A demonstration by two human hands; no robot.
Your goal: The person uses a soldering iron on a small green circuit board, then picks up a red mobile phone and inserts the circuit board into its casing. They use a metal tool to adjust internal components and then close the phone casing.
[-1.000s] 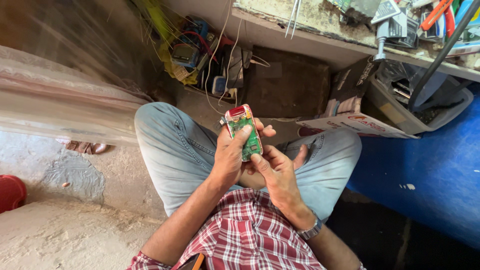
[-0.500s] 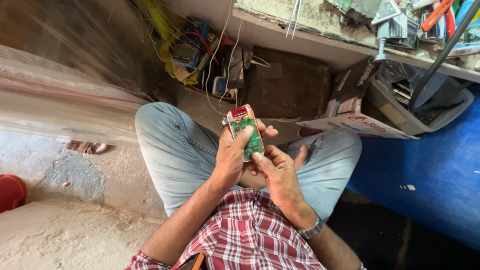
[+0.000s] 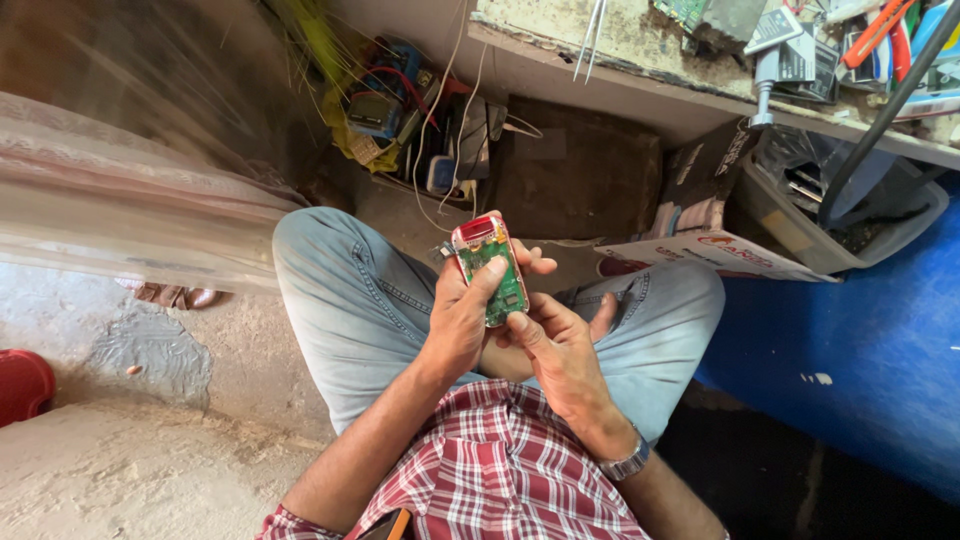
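Note:
I sit cross-legged on the floor in blue jeans and a red checked shirt. My left hand [image 3: 462, 318] grips a small opened device [image 3: 489, 268] with a red shell and a bare green circuit board, thumb laid across the board. My right hand [image 3: 561, 352], with a wristwatch, sits just below and to the right; its fingertips touch the lower edge of the board. The device is held upright above my knees.
A heap of wires and small electronics [image 3: 410, 120] lies ahead against the wall. A low bench [image 3: 700, 95] carries tools and pliers. A grey plastic bin [image 3: 840, 215] and a printed paper [image 3: 710, 255] are at right, a blue surface [image 3: 860, 350] beyond, a red object [image 3: 20, 385] at far left.

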